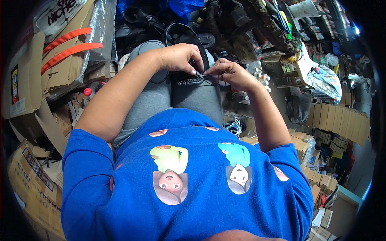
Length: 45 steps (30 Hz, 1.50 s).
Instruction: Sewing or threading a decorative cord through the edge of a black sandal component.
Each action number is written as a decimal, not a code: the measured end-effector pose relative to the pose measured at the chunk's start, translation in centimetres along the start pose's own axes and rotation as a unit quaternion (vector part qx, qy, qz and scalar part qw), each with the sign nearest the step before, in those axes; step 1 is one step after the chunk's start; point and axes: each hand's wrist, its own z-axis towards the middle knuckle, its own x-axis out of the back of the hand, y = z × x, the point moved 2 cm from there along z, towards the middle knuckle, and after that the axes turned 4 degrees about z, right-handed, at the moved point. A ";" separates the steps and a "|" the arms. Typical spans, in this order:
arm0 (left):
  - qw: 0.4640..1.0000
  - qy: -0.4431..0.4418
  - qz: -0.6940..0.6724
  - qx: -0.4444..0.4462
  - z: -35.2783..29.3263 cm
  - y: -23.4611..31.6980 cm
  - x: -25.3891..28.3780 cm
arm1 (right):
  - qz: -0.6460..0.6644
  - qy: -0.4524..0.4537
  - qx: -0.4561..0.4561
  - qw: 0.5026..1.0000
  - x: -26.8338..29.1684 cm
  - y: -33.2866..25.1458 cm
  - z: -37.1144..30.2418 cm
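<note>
A black leather shoe (190, 79) lies across my thighs, with a row of light stitches along its near edge and a dark band rising behind it. My left hand (181, 57) is closed on the shoe's upper edge, its thumb and fingertips pressed together there. Right beside it, my right hand (232, 73) pinches a thin dark thread close to the stitched edge. The fingertips of both hands almost meet. Loose thread trails below the right fingers. Whether a needle is between the fingertips is too small to tell.
Flattened cardboard (68, 60) with orange straps leans at the left, above a bottle with a red cap (87, 92). Dark shoes (138, 18) are heaped beyond my knees. Small bottles (263, 78) stand past my right hand. Stacked boxes (335, 120) fill the right side.
</note>
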 end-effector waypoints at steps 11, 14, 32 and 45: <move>0.998 0.037 -0.023 0.042 -0.2 -0.8 -0.5 | 0.060 0.094 0.011 0.994 -3.3 -0.4 0.3; 0.963 0.243 0.118 -0.029 -2.7 0.6 0.8 | -0.057 0.130 0.054 0.988 -3.3 -1.8 -0.5; 0.606 0.453 0.607 0.242 -32.6 -1.2 17.7 | -0.293 0.204 0.115 0.927 -6.3 -0.9 -3.3; 0.508 0.465 0.687 0.232 -38.0 -4.0 17.3 | -0.040 0.118 0.029 0.992 -4.2 -0.5 -1.9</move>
